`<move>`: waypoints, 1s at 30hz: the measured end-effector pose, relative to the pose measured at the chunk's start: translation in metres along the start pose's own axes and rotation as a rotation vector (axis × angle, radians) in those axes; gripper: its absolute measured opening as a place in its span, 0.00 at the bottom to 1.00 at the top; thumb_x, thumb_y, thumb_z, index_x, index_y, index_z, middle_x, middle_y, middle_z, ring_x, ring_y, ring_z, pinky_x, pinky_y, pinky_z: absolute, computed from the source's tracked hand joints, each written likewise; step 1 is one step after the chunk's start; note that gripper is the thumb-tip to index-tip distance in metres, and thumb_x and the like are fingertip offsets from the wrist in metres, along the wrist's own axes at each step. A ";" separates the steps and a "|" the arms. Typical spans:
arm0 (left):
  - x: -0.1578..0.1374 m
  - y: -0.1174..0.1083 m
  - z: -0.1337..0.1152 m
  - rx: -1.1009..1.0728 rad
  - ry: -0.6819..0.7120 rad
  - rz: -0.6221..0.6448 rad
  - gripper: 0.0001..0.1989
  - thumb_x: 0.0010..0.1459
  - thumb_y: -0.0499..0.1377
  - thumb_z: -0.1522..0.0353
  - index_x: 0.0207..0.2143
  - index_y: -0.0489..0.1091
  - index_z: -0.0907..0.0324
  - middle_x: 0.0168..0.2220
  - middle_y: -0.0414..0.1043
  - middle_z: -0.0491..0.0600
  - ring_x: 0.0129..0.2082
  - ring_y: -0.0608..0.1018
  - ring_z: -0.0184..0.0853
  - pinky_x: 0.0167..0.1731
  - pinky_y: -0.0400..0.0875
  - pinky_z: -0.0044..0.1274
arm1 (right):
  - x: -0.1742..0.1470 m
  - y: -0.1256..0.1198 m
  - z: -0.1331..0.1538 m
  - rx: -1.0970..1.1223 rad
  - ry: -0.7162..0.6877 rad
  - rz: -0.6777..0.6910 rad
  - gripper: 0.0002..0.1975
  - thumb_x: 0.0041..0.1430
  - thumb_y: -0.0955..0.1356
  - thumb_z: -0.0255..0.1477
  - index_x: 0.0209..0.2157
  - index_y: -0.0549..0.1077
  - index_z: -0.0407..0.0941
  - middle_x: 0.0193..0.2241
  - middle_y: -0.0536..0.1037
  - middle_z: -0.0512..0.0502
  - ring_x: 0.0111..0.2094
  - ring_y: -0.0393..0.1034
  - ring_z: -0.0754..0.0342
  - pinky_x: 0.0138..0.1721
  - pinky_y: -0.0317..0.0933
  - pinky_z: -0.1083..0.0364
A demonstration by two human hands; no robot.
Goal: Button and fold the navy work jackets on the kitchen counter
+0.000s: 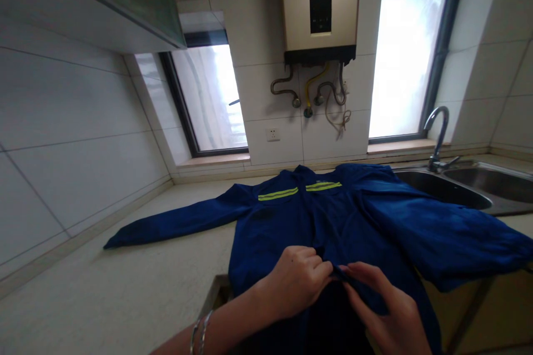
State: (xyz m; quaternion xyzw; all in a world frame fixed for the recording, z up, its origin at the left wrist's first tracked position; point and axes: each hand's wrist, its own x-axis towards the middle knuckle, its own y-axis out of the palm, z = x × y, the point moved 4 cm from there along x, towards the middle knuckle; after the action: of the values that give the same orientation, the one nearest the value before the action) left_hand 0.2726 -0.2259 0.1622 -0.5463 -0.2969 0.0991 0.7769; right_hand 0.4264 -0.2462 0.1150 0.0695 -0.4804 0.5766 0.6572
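Note:
A blue work jacket with yellow reflective strips on its chest lies spread over the countertop, collar toward the wall. One sleeve stretches out to the left; the other drapes right, past the sink's front corner. Near the jacket's lower front, my left hand is closed on the front edge of the cloth, bracelets on its wrist. Close beside it, my right hand pinches the same edge between thumb and fingers. Whether a button or zip lies between the fingertips is hidden.
A double-bowl steel sink with a chrome faucet sits at the right. On the tiled wall hangs a water heater with pipes below, between two windows. A cabinet overhangs the pale countertop at the upper left.

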 end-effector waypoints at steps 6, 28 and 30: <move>-0.001 -0.003 0.002 -0.078 -0.023 0.079 0.12 0.62 0.48 0.66 0.28 0.64 0.61 0.23 0.70 0.46 0.24 0.72 0.30 0.24 0.61 0.22 | 0.003 -0.003 0.007 -0.020 -0.175 0.071 0.12 0.55 0.65 0.24 0.42 0.65 0.46 0.35 0.76 0.47 0.36 0.73 0.56 0.38 0.69 0.61; -0.004 0.012 -0.009 -0.033 0.121 0.320 0.07 0.50 0.57 0.65 0.30 0.65 0.61 0.27 0.71 0.47 0.25 0.74 0.34 0.22 0.65 0.24 | 0.008 0.021 0.021 -0.146 -0.560 0.290 0.13 0.47 0.55 0.12 0.28 0.59 0.44 0.20 0.65 0.51 0.23 0.59 0.58 0.23 0.54 0.61; -0.003 0.014 -0.009 -0.043 0.158 0.298 0.07 0.49 0.57 0.65 0.28 0.66 0.61 0.26 0.71 0.47 0.24 0.73 0.33 0.19 0.63 0.24 | 0.007 0.021 0.021 -0.158 -0.554 0.316 0.13 0.47 0.55 0.12 0.27 0.59 0.44 0.20 0.66 0.51 0.23 0.59 0.59 0.23 0.54 0.62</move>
State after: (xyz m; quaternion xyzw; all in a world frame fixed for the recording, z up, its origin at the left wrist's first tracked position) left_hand 0.2776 -0.2290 0.1465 -0.6070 -0.1526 0.1636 0.7625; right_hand 0.3963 -0.2479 0.1211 0.0970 -0.6888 0.5918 0.4073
